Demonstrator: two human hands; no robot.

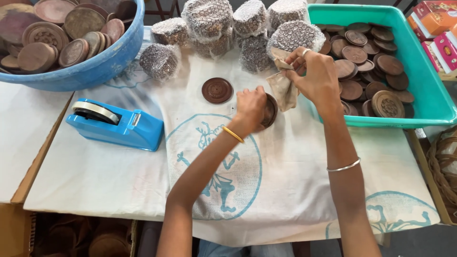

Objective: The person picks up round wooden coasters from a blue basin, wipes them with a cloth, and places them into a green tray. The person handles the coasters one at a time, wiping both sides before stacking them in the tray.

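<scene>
While gripped on edge, wooden disc (269, 111) inside clamped left fingers (251, 97), right fingers (297, 59) pinching tan cloth (283, 85) just beside.

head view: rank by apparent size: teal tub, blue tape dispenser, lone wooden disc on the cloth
1. Teal tub, cropped at the frame edge.
2. Blue tape dispenser.
3. Lone wooden disc.
No close calls; nearness doesn't change the order.

- Left hand (251, 103), centre of frame: I see a thin orange-yellow bangle on the wrist, forearm bare, no sleeve.
- Right hand (318, 76), upper right of centre: silver ring on one finger, slim silver bangle lower on the bare forearm.
- Bottom centre: a bit of blue denim-like clothing.
</scene>
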